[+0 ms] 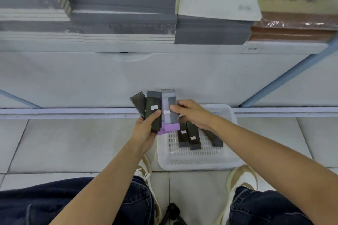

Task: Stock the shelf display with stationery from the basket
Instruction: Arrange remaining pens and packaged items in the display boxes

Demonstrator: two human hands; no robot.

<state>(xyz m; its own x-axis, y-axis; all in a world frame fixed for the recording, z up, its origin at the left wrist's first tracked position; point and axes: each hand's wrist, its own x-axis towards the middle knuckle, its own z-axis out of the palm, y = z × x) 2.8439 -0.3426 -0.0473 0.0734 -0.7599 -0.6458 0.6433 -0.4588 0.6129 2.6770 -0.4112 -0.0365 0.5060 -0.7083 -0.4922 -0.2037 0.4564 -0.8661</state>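
A white perforated basket [199, 160] sits on the tiled floor below the shelf. Inside it lie three dark slim boxes [192, 137]. My left hand [146, 131] grips a fan of slim boxes: two dark ones [153, 107] and, rightmost, a clear box with a purple end [168, 107]. My right hand [192, 115] hovers above the basket and pinches that clear purple box from the right, thumb on its front.
A white shelf base panel [128, 78] rises behind the basket. Above it, stacks of grey and white paper pads [122, 9] and a brown stack [292, 29] fill the shelf. My knees and white shoes [241, 177] crowd the floor near the basket.
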